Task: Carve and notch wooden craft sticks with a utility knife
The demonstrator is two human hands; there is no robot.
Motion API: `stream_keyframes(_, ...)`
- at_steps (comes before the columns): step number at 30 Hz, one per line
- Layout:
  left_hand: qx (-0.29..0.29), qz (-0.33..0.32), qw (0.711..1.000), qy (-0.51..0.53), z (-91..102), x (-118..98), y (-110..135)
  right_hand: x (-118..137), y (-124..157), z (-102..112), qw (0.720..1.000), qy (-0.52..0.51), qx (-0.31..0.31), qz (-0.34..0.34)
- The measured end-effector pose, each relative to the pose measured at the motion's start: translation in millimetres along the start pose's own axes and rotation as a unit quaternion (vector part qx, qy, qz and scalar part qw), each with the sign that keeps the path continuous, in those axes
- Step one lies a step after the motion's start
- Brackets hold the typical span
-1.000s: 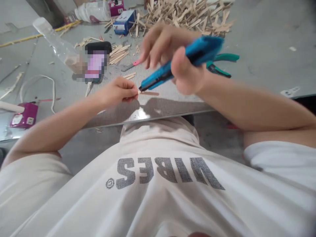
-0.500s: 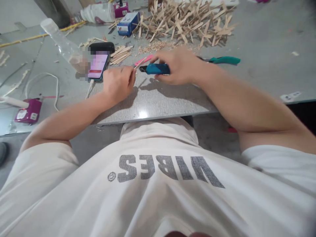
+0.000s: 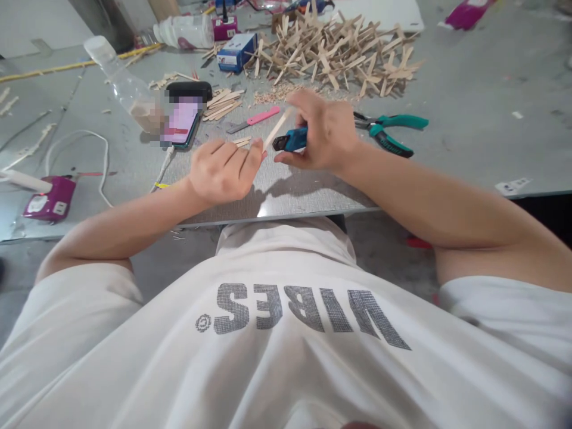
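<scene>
Pinched in my left hand (image 3: pixel 227 170) is a flat wooden stick (image 3: pixel 277 128), slanting up to the right. My right hand (image 3: pixel 324 128) is wrapped around a blue utility knife (image 3: pixel 295 139) whose dark tip points left, close to the stick. The right index finger reaches over to the stick's upper end; whether it touches is hard to tell. Beyond the hands lies a pink-handled craft knife (image 3: pixel 263 115). A few sticks (image 3: pixel 242 142) lie just behind my left hand, partly hidden by it.
A large heap of wooden sticks (image 3: pixel 330 53) covers the back, with wood chips (image 3: pixel 279 93) before it. Green-handled pliers (image 3: pixel 393 125) lie right. A phone (image 3: pixel 183 119), a plastic bottle (image 3: pixel 120 83), a blue box (image 3: pixel 236 52) and a stick pile (image 3: pixel 222 104) stand or lie left.
My left hand has come nearer and slightly right, and the stick now points up more. My right index finger has lifted toward it. The pink knife and pliers show more fully.
</scene>
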State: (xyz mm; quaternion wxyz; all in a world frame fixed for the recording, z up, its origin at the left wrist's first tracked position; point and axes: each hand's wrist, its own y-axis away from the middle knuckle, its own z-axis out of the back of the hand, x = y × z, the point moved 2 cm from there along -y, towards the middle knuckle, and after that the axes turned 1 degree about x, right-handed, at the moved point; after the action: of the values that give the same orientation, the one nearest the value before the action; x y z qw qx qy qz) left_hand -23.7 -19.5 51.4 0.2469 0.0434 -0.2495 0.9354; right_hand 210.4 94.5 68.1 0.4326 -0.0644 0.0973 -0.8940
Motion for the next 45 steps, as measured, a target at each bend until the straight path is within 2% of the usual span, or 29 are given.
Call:
stream_keyframes(4,-0.003,-0.052,0.997,-0.056,1.6,-6,-1,4,-1,-1,0.998,0.045,0.028,0.030)
stream_keyframes(7,-0.005,-0.059,0.997,-0.051,-1.4,-7,-1,10,0,2,0.997,0.054,0.057,0.024)
stream_keyframes(14,-0.031,0.041,0.996,0.079,-17.5,-11,2,18,4,4,0.996,0.052,0.068,-0.013)
stream_keyframes(19,0.011,0.088,0.996,0.032,-15.0,-9,-8,25,0,3,0.997,0.008,0.072,-0.031)
stream_keyframes(24,0.018,0.164,0.986,0.024,-23.3,14,-18,31,-8,4,0.994,-0.016,0.044,-0.096)
stream_keyframes(28,0.031,0.178,0.978,0.105,-33.8,28,-20,26,-10,3,0.995,-0.020,0.081,-0.053)
stream_keyframes(33,0.101,0.171,0.958,0.206,-37.4,36,-22,19,-11,1,0.993,-0.023,0.120,0.011)
stream_keyframes(36,0.129,0.182,0.942,0.250,-40.0,41,-23,20,-11,3,0.990,0.023,0.135,0.038)
stream_keyframes(45,0.170,0.180,0.926,0.287,-46.1,46,-23,28,-9,6,0.990,0.048,0.127,0.025)
